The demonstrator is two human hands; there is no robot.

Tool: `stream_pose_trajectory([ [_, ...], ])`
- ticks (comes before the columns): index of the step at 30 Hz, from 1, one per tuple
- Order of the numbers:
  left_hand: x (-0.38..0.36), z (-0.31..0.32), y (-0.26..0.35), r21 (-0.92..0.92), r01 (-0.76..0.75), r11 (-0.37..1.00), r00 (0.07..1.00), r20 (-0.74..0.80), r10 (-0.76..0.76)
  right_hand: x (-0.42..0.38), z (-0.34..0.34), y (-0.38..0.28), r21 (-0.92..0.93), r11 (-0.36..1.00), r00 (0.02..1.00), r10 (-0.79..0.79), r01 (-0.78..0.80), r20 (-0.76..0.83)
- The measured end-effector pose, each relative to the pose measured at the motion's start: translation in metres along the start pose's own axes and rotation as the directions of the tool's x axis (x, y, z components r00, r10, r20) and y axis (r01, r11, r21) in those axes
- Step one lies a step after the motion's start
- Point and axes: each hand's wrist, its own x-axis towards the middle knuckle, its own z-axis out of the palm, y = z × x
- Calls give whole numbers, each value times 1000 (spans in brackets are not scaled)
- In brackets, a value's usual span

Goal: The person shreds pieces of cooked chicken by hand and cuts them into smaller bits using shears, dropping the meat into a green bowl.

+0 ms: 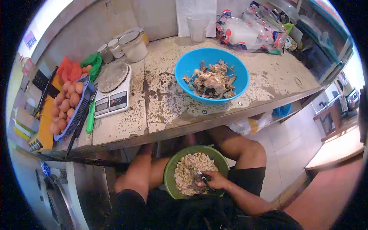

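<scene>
My right hand [215,180] is closed round the dark handles of what look like scissors [198,171], their metal blades pointing into a green basin [169,183]. Pale chopped pieces [191,168] fill the basin, which sits between my legs below the counter edge. My left arm [138,170] reaches up toward the counter's underside, and its hand is hidden there. Above the basin, on the counter, stands a blue bowl [239,73] holding brownish, ragged scraps [214,80] that look like cooked meat or bones.
On the worn counter [161,103] are a kitchen scale [113,101], a green-handled knife [91,117], a blue basket [82,101] of eggs, several lidded jars [134,46], a clear cup [197,30] and plastic-wrapped packs [245,32]. A plastic bag [255,124] lies beneath.
</scene>
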Motion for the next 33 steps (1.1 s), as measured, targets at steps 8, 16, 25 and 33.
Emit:
stream_pose_trajectory([
  [8, -78, -5, -23, -859, 384, 339, 912, 297, -283, -3, -1, -8, 29, 997, 997, -76, 76, -10],
  [16, -221, -82, 132, -866, 498, -46, 867, 497, 29, -14, -6, -31, 203, 979, 964, -26, -30, 265],
  [25, -253, -58, 153, -833, 550, 59, 834, 551, 22, -15, -3, -15, 305, 950, 968, -19, -60, 250],
  [33, -251, -45, 151, -850, 515, 111, 851, 523, 52, -12, 1, -12, 241, 965, 968, 43, -105, 248],
])
